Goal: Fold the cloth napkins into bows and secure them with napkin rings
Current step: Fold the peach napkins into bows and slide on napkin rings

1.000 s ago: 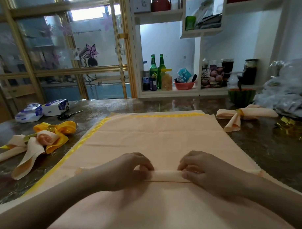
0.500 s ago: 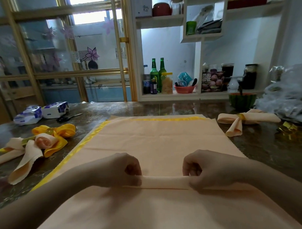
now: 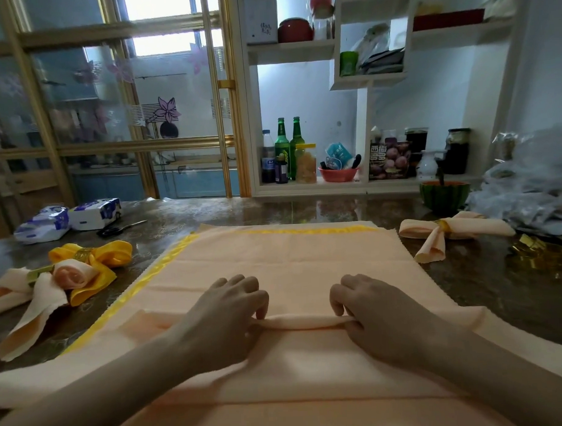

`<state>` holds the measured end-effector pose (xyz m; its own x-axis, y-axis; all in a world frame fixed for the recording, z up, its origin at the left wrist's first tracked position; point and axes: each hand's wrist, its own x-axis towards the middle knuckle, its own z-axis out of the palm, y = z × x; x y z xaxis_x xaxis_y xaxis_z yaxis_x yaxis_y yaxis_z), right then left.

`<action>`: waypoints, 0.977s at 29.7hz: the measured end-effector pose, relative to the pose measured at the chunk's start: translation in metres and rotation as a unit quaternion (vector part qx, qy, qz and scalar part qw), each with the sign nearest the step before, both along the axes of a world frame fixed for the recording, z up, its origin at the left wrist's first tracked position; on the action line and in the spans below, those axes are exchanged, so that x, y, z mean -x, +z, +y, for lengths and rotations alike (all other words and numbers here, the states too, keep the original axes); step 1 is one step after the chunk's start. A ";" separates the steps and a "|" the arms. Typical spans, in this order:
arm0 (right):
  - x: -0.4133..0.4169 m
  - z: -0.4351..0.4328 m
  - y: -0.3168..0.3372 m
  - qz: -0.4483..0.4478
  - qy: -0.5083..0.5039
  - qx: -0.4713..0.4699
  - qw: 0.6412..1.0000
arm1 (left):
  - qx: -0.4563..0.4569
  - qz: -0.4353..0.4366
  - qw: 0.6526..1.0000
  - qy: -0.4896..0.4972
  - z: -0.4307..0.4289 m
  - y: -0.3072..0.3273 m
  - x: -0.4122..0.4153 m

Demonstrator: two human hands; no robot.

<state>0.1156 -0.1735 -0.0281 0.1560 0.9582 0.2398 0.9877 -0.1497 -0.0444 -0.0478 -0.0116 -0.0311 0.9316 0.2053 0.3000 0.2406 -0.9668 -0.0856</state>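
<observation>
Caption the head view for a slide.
Left hand and right hand pinch a rolled fold of the peach napkin; a finished bow lies nearby.

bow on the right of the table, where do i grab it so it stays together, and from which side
Pinch the bow at its gold ring, from above, finger and thumb on its near and far sides. The ring cinches the narrow middle; the loops and tail are loose cloth that would likely pull out. The right hand is nearer, but it is pinching the napkin.
</observation>
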 end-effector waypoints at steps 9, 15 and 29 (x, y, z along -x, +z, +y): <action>-0.008 -0.005 -0.004 0.103 -0.011 0.017 0.994 | 0.158 0.010 0.986 0.044 0.010 -0.008 -0.001; -0.015 -0.005 0.000 0.231 -0.034 0.028 0.972 | 0.192 0.004 0.980 0.052 0.012 -0.013 0.000; -0.005 -0.006 -0.004 0.102 -0.007 -0.049 0.994 | 0.151 -0.057 0.986 0.037 0.002 -0.009 0.002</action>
